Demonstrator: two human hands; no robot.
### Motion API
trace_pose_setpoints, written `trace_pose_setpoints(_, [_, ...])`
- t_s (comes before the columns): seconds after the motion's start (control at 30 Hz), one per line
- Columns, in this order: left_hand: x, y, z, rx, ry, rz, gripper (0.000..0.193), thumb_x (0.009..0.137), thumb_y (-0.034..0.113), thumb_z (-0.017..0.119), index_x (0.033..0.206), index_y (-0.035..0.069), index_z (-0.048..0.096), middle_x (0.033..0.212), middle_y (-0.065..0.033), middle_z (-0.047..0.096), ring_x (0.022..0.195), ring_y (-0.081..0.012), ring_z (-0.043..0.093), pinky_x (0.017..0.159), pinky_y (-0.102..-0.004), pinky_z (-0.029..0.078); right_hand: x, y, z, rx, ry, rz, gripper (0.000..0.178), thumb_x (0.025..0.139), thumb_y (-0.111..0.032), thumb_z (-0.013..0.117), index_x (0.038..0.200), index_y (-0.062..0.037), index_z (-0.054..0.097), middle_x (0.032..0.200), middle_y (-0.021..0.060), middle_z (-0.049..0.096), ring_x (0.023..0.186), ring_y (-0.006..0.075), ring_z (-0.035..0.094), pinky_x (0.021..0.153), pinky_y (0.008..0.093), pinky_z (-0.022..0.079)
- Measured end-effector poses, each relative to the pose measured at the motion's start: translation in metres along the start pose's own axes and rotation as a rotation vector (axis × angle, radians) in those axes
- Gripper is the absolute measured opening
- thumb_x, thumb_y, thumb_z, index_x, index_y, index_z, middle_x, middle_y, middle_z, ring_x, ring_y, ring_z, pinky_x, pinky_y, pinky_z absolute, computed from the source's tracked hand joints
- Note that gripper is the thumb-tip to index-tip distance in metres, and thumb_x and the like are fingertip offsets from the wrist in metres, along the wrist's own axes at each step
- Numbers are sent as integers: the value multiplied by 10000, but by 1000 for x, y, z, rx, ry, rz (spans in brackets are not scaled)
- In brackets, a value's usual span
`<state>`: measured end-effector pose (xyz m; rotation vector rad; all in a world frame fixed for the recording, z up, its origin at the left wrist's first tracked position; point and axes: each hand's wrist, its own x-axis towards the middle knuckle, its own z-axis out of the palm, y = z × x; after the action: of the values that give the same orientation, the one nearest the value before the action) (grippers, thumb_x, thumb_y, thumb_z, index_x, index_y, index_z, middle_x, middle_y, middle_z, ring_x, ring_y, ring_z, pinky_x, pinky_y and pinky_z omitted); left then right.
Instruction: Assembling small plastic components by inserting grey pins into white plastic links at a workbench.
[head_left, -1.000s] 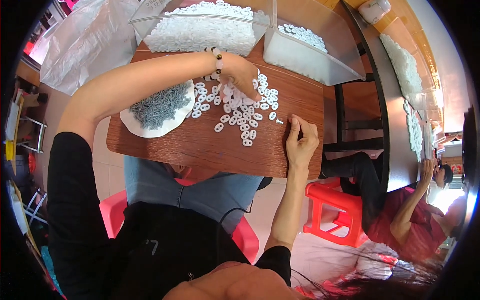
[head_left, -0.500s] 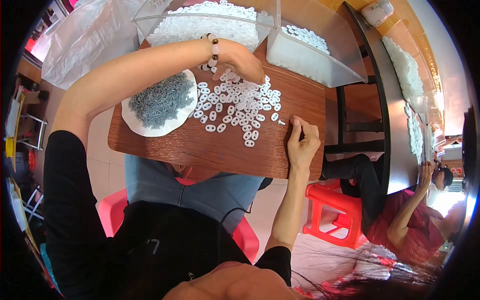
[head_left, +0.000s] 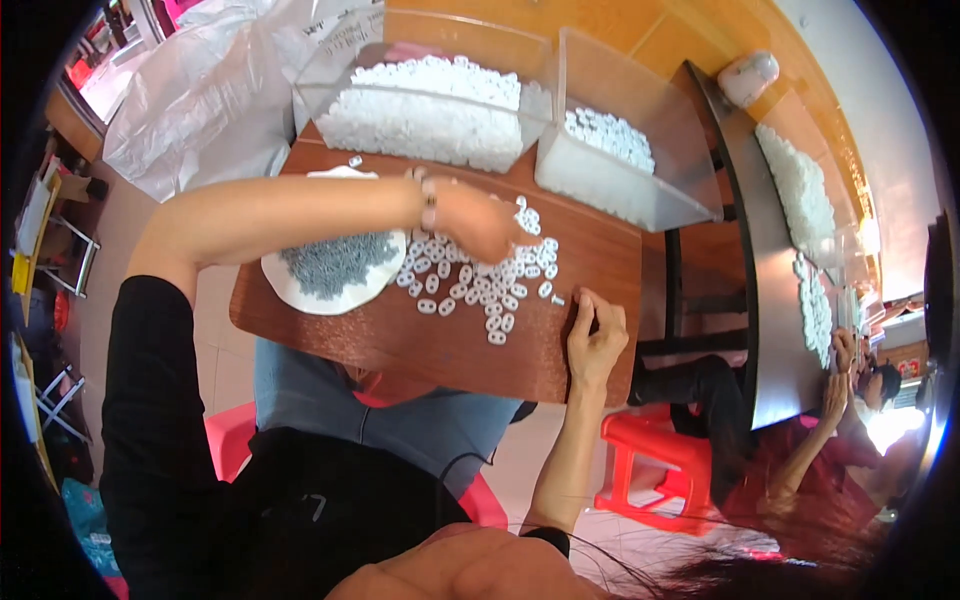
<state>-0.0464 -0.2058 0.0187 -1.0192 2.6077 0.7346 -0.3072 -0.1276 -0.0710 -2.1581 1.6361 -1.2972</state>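
My left hand [head_left: 485, 222] reaches across to a pile of white two-hole plastic pieces [head_left: 490, 290] on the brown wooden board [head_left: 400, 365]. Its back faces up, and its fingertips are blurred or hidden among the pieces. My right hand [head_left: 598, 340] rests at the board's right side with curled fingers, thumb and forefinger close together. Whether anything is between them is hidden. A small pale screw [head_left: 557, 300] lies just left of these fingertips. Under my left forearm stands a white scalloped plate [head_left: 290, 297] heaped with small grey screws [head_left: 340, 265].
Behind the board, two clear bins, a left bin [head_left: 430, 140] and a right bin [head_left: 610, 195], hold more white pieces. A plastic bag [head_left: 200, 110] sits far left. At right, a person in dark red [head_left: 790, 480] works at a dark table [head_left: 770, 370] beside a red stool [head_left: 655, 470].
My left hand has come nearer over the pile, away from the bins. My right hand keeps its place near the screw. The whole view has shifted, bringing more of the bins into sight.
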Motion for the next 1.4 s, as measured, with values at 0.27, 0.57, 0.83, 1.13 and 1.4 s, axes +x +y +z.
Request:
trace_pose_setpoints(0.27, [-28,20,-16,-161,145,30,407,779,46,520,1164,10,648,828,-300,645,809,-385,642,733,-440,503,1,-3,2,14,-11,25,128,907,-65,608,923,0,717,829,113,704,771,233,615,723,331,486])
trace_pose_setpoints(0.57, [-11,1,4,-838,204,52,314,786,12,520,1048,-82,665,750,-163,674,560,-186,672,521,-302,527,3,-3,1,-21,-40,85,148,922,-99,614,932,3,721,824,110,703,787,222,617,733,326,488])
trace_pose_setpoints(0.83, [1,10,16,-1137,116,73,199,875,112,631,994,-21,719,968,-81,718,815,-77,653,586,-248,546,1,-2,0,-25,-36,69,149,924,-102,611,945,0,718,826,116,702,793,225,617,741,326,487])
trace_pose_setpoints(1.13, [-53,-26,-84,-775,595,217,249,928,250,572,785,58,640,744,3,637,672,-52,579,603,-209,468,1,-5,-3,2,-28,55,126,901,-68,617,939,-1,717,834,120,701,787,241,611,742,334,487])
trace_pose_setpoints(1.4, [-85,-193,-113,-266,143,-838,364,784,280,665,1080,76,605,981,-87,620,916,-194,599,694,-365,540,-1,-3,-4,4,-13,53,118,896,-55,618,942,-1,712,828,120,696,785,245,609,738,336,485])
